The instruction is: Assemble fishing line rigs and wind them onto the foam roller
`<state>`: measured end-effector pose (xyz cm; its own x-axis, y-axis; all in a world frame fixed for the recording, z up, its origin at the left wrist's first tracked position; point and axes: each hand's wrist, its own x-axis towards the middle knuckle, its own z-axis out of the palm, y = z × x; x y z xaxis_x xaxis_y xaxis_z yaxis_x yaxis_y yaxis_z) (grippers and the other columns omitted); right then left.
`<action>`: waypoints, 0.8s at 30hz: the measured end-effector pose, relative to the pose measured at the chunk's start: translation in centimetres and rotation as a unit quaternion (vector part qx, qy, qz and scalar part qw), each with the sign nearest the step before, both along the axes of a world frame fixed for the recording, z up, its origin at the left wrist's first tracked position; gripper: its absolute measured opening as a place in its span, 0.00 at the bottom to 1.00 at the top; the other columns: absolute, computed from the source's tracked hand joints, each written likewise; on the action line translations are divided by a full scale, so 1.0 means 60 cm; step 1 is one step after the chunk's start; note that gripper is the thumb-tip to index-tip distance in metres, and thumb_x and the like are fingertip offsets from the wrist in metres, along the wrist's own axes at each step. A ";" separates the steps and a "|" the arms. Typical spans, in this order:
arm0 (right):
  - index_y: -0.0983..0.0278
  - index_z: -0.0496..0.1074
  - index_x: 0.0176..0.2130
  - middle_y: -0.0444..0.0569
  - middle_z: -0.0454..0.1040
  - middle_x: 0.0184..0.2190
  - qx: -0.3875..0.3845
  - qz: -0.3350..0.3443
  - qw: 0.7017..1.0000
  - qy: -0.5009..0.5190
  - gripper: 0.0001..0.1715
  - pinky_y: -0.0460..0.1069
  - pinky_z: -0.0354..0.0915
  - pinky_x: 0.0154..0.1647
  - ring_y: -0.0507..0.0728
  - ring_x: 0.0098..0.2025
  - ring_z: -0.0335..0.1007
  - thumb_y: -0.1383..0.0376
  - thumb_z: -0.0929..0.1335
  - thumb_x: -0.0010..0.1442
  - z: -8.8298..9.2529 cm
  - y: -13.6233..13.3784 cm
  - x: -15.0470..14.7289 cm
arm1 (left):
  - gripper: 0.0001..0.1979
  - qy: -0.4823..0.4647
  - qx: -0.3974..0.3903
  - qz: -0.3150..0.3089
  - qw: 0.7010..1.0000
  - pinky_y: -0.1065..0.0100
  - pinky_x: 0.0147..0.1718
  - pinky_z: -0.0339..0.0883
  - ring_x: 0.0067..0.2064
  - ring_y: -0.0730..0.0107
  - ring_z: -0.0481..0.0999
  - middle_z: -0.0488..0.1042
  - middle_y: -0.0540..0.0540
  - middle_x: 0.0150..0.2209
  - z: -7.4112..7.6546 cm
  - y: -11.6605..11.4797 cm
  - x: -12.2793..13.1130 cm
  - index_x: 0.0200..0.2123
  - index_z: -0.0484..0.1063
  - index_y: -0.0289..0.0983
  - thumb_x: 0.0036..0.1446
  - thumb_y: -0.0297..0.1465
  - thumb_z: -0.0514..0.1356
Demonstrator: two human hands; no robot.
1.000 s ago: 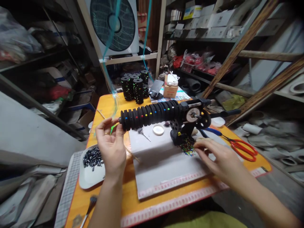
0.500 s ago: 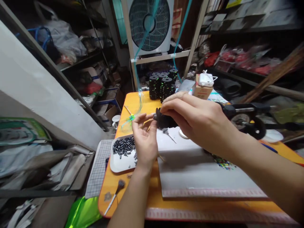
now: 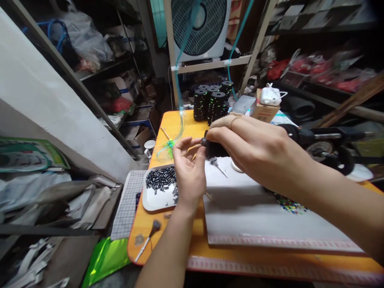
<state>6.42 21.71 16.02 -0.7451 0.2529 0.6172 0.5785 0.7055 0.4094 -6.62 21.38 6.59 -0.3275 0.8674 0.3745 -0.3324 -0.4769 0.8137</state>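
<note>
My left hand (image 3: 190,172) pinches the small dark ribbed tip of a black part (image 3: 216,149) between thumb and fingers. From above, my right hand (image 3: 258,148) has its fingers wrapped round the body of that black part, hiding much of it. Beneath my hands lies a white board (image 3: 240,216), with a small grey-headed stick (image 3: 219,167) on it. Left of my left hand, a white tray (image 3: 150,203) holds many short dark cylinders (image 3: 160,179) and small grey bits.
Black discs in stacks (image 3: 216,105) stand at the table's back, near a box (image 3: 265,111) with a white device. Right of them is a black geared machine (image 3: 327,150). Coloured beads (image 3: 289,205) lie on the board. A brush (image 3: 150,238) lies front left.
The view has shifted, so the table and shelves appear slightly further right. Both hands keep hold of the black part in nearly the same pose.
</note>
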 end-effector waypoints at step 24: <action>0.70 0.71 0.52 0.60 0.76 0.42 -0.433 -0.115 0.894 0.006 0.17 0.55 0.69 0.43 0.61 0.44 0.73 0.72 0.62 0.65 -0.149 -0.058 -0.035 | 0.09 -0.060 0.105 0.223 0.967 0.71 0.42 0.70 0.45 0.72 0.76 0.71 0.47 0.44 0.085 -0.037 -0.101 0.45 0.66 0.42 0.61 0.27 0.57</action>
<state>4.35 18.24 7.10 -0.6060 0.7858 0.1238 0.7504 0.6163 -0.2390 -12.69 19.13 11.71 -0.7042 0.5381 0.4633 -0.1414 -0.7457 0.6511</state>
